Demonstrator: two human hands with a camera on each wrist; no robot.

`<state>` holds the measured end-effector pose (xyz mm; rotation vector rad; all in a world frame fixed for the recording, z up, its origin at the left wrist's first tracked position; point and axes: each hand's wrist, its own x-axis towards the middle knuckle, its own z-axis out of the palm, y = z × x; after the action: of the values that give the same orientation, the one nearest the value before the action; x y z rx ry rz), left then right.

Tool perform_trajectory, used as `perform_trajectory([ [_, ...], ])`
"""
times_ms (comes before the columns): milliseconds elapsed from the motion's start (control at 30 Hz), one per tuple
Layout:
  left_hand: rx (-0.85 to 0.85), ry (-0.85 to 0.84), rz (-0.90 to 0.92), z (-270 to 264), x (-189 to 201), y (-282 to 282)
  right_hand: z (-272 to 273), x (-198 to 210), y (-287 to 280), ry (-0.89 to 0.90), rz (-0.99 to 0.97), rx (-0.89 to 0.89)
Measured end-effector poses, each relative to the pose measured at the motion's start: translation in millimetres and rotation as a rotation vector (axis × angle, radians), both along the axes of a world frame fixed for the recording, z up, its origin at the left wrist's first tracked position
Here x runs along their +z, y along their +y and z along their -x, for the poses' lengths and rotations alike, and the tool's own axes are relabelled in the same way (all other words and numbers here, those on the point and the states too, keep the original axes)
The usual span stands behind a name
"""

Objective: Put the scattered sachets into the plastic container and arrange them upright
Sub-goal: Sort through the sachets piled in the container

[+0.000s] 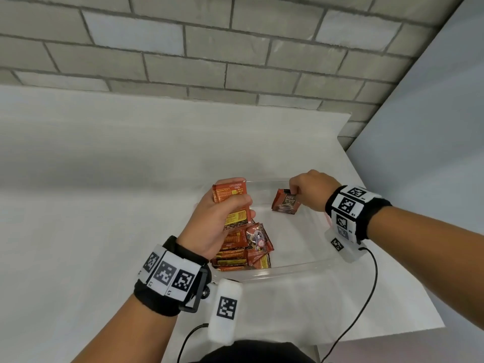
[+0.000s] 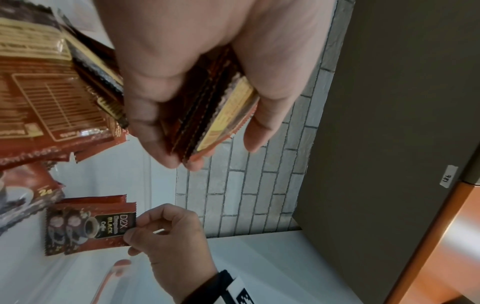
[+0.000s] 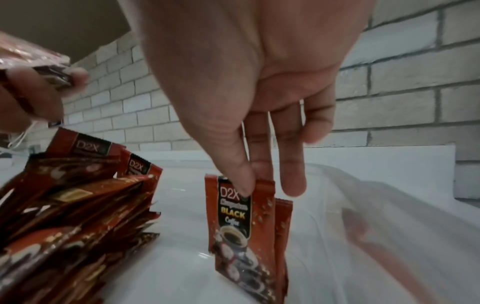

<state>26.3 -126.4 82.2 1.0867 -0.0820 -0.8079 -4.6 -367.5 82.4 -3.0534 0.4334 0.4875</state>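
The right wrist view alone shows the right hand pinching two upright sachets by their top edge on the plastic container floor. From the head view, the left hand grips a stack of sachets above a leaning pile filling the container's left side on the white table

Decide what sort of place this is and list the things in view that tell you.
Probably a staged indoor recording or work station, not a home kitchen. A bare white table stands against a grey brick-pattern wall, both wrists wear coded marker bands, and the clear plastic container holds only coffee sachets.
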Motion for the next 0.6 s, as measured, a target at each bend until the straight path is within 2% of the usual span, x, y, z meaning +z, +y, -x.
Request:
perform_trajectory([
  [367, -0.011, -0.018, 0.041, -2, -1, 9, -14, -5, 9, 0.163, 0.270, 0.166],
  [600, -0.010, -0.025, 0.053, -4, -1, 9, -16, -3, 21, 0.226, 0.344, 0.193],
])
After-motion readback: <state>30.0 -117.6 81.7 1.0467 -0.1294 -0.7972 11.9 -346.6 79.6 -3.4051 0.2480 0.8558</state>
